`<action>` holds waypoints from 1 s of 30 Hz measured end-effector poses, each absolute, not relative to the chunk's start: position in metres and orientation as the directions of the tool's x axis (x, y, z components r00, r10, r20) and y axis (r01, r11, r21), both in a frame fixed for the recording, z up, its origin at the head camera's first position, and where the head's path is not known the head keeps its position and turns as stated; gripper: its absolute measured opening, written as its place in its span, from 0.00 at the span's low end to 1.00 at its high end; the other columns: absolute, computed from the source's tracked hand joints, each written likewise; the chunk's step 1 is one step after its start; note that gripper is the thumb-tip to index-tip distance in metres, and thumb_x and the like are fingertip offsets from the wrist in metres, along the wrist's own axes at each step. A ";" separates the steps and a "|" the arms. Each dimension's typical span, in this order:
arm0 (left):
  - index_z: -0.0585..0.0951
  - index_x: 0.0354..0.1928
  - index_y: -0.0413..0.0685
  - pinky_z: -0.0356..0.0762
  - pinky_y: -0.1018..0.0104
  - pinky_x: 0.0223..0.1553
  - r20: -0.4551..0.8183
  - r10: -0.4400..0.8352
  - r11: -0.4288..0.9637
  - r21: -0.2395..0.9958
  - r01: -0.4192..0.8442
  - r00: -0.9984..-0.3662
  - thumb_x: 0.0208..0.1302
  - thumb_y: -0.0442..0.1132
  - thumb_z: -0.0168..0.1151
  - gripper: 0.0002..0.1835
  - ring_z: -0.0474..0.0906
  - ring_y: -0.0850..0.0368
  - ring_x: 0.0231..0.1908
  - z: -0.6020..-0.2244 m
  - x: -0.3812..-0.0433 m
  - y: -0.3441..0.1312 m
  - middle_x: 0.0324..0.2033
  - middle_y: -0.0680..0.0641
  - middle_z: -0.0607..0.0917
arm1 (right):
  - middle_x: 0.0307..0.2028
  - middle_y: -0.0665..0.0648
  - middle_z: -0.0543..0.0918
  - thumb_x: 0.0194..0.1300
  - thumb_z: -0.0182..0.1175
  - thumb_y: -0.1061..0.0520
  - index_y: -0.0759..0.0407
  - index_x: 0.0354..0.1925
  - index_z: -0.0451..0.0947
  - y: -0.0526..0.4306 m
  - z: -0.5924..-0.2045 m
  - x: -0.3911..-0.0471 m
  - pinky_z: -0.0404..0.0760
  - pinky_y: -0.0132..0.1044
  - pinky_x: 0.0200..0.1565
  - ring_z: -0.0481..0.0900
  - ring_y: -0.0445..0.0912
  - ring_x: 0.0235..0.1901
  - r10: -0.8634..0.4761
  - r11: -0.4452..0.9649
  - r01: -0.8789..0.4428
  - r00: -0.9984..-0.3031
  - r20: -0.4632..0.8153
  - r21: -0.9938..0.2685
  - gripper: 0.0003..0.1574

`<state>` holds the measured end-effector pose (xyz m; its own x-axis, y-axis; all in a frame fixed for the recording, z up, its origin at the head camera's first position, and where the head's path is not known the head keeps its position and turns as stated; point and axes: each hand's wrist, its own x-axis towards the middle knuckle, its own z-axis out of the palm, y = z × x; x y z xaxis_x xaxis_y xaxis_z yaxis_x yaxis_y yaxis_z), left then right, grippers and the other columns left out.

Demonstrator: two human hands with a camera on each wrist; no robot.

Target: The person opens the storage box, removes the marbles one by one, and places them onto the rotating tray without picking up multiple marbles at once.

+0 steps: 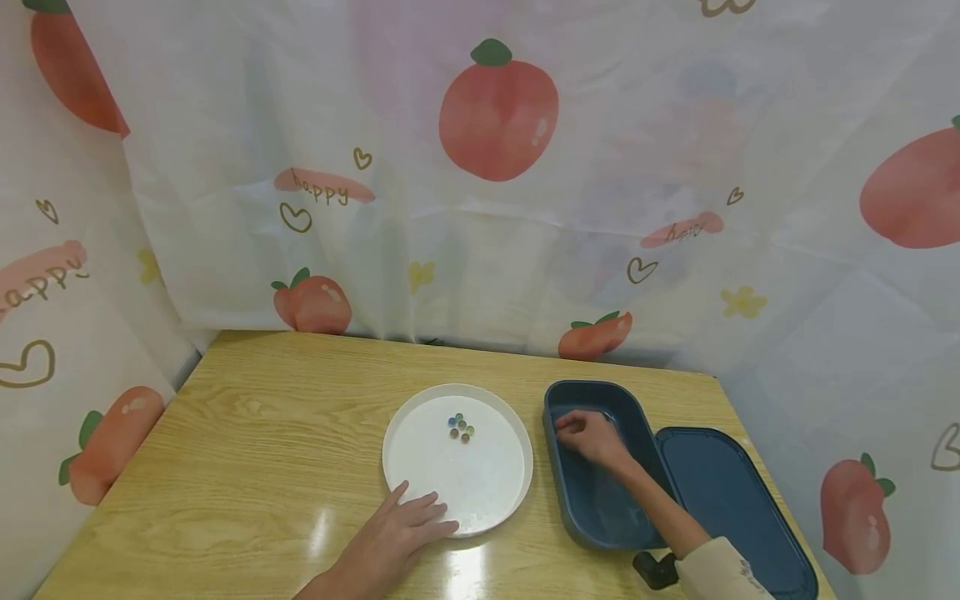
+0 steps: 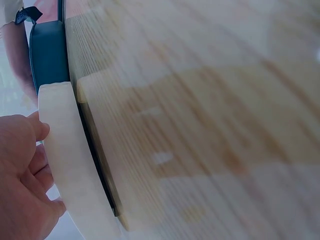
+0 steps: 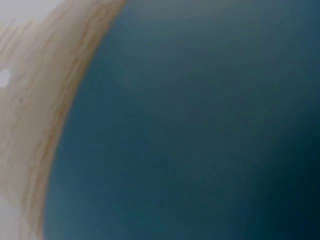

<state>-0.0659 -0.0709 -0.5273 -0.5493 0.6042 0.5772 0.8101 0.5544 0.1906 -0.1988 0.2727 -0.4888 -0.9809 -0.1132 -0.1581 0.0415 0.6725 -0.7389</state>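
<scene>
A round white tray [image 1: 487,492] holds several small glass marbles [image 1: 461,426], clustered toward its far side. My left hand [image 1: 397,533] rests at the tray's near left rim with its fingers spread; in the left wrist view the fingertips [image 2: 42,131] lie at the edge of the tray wall [image 2: 70,150]. To the right stands a deep dark blue rectangular box [image 1: 600,508]. Inside its far left part is my right hand [image 1: 592,437], with bent fingers close to the left wall. I cannot tell whether a marble is between them. The right wrist view shows mostly blurred blue box wall [image 3: 175,125].
A dark blue lid [image 1: 738,500] lies right of the box, against its side. The wooden table [image 1: 285,433] ends at a printed curtain [image 1: 480,250] behind and at both sides. A black wrist device [image 1: 655,570] sits near the right sleeve [image 1: 716,571].
</scene>
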 end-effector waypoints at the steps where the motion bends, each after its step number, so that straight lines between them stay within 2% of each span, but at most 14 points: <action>1: 0.86 0.48 0.56 0.76 0.37 0.51 0.579 0.604 0.554 0.188 0.811 -0.548 0.52 0.33 0.71 0.19 0.83 0.50 0.52 -0.527 -0.066 -0.071 0.46 0.50 0.87 | 0.34 0.58 0.86 0.63 0.63 0.68 0.70 0.43 0.82 0.273 -0.490 -0.199 0.84 0.41 0.36 0.85 0.50 0.35 -0.117 0.673 0.039 -0.980 -0.158 -0.739 0.09; 30: 0.87 0.47 0.56 0.76 0.38 0.51 0.565 0.611 0.567 0.176 0.805 -0.554 0.52 0.35 0.72 0.19 0.83 0.50 0.51 -0.527 -0.065 -0.070 0.46 0.50 0.88 | 0.28 0.52 0.85 0.59 0.66 0.68 0.62 0.34 0.85 0.269 -0.499 -0.199 0.80 0.39 0.34 0.81 0.45 0.30 -0.068 0.754 -0.001 -0.995 -0.078 -0.657 0.04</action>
